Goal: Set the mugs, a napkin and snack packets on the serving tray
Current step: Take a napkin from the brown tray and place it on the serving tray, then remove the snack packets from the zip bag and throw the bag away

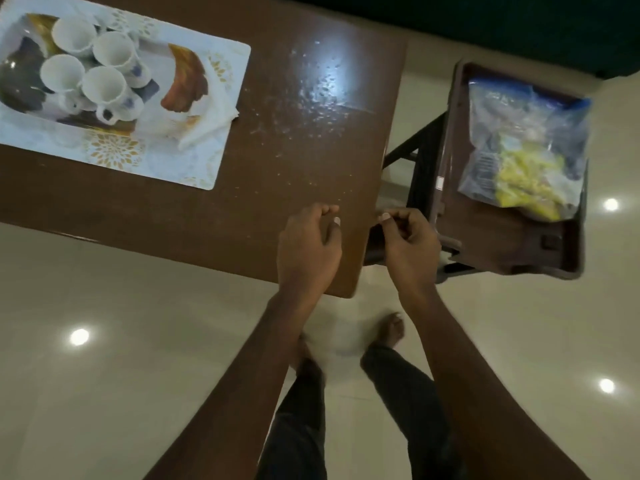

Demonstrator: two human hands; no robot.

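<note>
bare brown table (304, 140) lies open between the serving tray (194, 161) and the stool (512, 244) beside it.

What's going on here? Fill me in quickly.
A person is setting up a serving tray on the table. Four white mugs and a napkin already sit on it. The bag of snack packets lies on a brown stool to the right, not on the tray. The left hand and right hand hover over the table's near corner, both empty.
</note>
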